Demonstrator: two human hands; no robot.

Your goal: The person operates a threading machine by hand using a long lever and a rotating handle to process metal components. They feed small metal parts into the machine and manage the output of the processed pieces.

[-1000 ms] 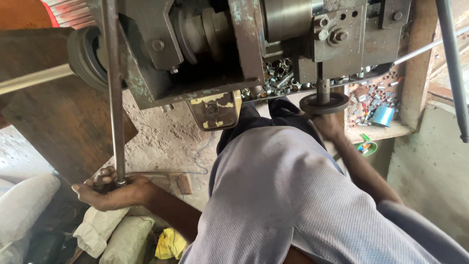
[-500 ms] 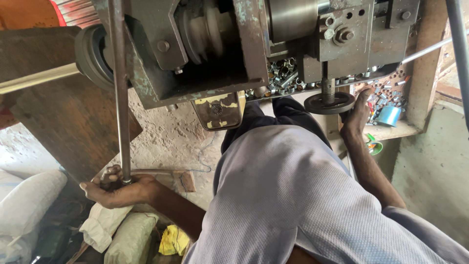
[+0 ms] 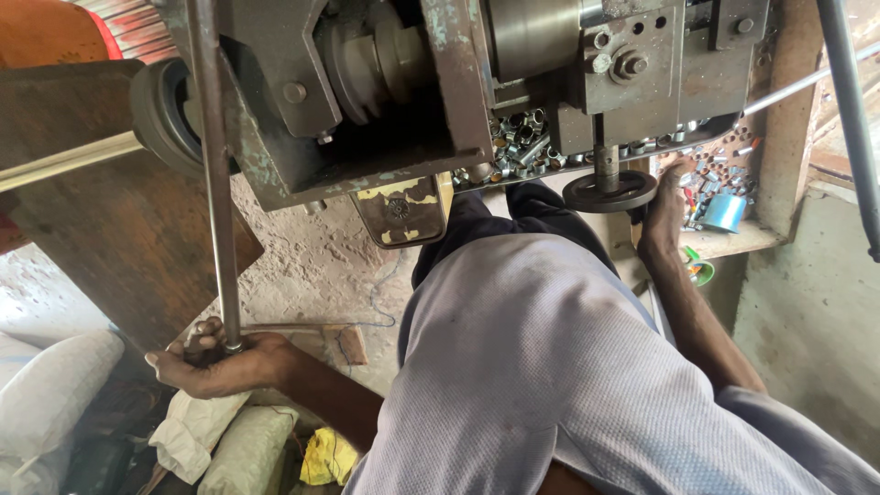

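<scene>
Nearest the lens: grey shirt (image 3: 550, 367), person bent over in front of the machine (image 3: 385, 101)

Left hand (image 3: 220, 365) – clenched round the bottom end of the long steel rod (image 3: 213, 165), low and left of the machine, above the sacks (image 3: 55, 385) on the floor. The rod runs straight up past the machine's left face and out of frame

Right hand (image 3: 665, 213) – stretched out just right of the black handwheel (image 3: 610, 192) under the machine's right end, palm against or right beside the rim. Fingers are hidden behind the wheel and shelf clutter, so I can't tell if it's gripping anything

Further back: small metal sleeves (image 3: 518, 147) piled in the tray along the machine's lower edge, more spilled on the wooden shelf (image 3: 733, 243) to its right, beside a blue cup (image 3: 724, 211)

My read: this is the set-and-hold step, rod held steady on one side while the other hand works at the wheel end. The next move calls for a firm grip on the rod, and for the right fingers to stay clear of the wheel spindle
</scene>
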